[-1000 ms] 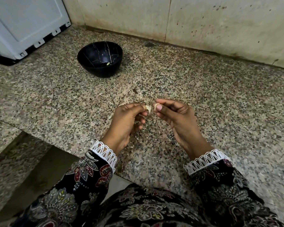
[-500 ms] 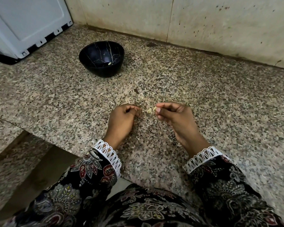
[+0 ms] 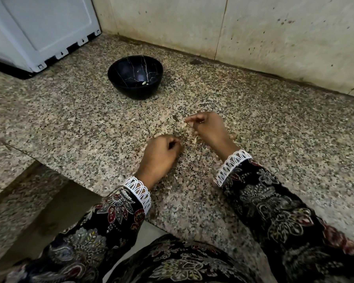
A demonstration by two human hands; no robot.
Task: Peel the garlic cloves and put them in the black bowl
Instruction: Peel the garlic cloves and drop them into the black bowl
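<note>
On the speckled granite table (image 3: 70,127), right hand (image 3: 207,129) pinches at pale garlic bits (image 3: 185,125) w/ fingertips, left hand (image 3: 161,154) curled just beside, contents unclear, hands apart; black bowl (image 3: 135,76) lies ahead-left, well apart, left hand nearer.

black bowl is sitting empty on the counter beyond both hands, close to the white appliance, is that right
Not quite: the black bowl is not empty. The head view shows a small pale piece, probably a peeled garlic clove, lying inside near the bottom. The rest holds: it sits on the counter beyond the left hand and right hand, close to the white appliance.
</note>
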